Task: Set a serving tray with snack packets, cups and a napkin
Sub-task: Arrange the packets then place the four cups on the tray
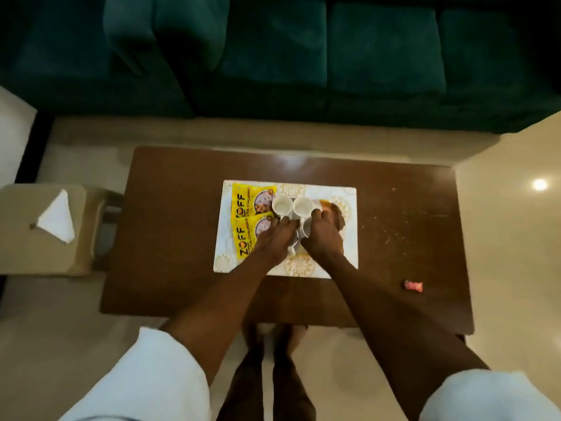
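A white patterned serving tray (343, 256) lies in the middle of the brown table (170, 238). Two yellow snack packets (243, 214) lie on the tray's left side. Two white cups (280, 205) stand upright side by side at the tray's centre. Just nearer to me, my left hand (274, 240) grips a white cup (292, 249) that it mostly covers. My right hand (323, 237) grips another white cup (306, 230) beside it. An orange-brown packet (332, 209) shows partly behind my right hand. A folded white napkin (57, 218) lies off the tray on a beige stool.
The beige stool (27, 256) stands against the table's left end. A small red wrapper (413, 286) lies on the table's near right, with crumbs scattered above it. A dark green sofa (303, 56) runs behind the table. My feet are below the near edge.
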`<state>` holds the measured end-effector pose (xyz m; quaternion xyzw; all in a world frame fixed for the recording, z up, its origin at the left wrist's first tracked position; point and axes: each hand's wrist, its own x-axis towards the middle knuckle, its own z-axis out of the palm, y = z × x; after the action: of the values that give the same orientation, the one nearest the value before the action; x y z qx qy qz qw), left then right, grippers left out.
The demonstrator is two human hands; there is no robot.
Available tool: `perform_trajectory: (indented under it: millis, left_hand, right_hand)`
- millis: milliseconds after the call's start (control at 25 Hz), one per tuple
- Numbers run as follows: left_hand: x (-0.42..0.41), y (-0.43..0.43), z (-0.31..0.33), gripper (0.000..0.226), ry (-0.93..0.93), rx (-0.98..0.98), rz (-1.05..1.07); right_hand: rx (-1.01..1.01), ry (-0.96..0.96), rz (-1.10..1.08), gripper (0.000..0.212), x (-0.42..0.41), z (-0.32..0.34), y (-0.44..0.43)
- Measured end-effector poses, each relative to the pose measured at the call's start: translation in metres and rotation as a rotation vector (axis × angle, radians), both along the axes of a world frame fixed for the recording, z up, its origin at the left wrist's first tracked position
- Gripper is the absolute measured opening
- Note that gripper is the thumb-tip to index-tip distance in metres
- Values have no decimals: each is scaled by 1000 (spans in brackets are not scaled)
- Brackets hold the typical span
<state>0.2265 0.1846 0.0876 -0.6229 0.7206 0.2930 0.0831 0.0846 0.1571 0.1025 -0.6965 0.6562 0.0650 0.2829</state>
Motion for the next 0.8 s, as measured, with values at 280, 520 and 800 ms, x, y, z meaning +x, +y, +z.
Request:
perform_trajectory:
  millis: [280,520,800]
  left_hand:
    - [6,7,-60,67,-16,-35,-34]
    - [4,-4,-69,74,-9,-41,-19]
    - [10,-1,-78,76,-23,-86,-41]
  right_hand:
    - [47,-16,-59,75,10,-70,25]
    - [32,-43,-116,78,10,-78,20]
    - [28,-69,-140,84,14,-91,20]
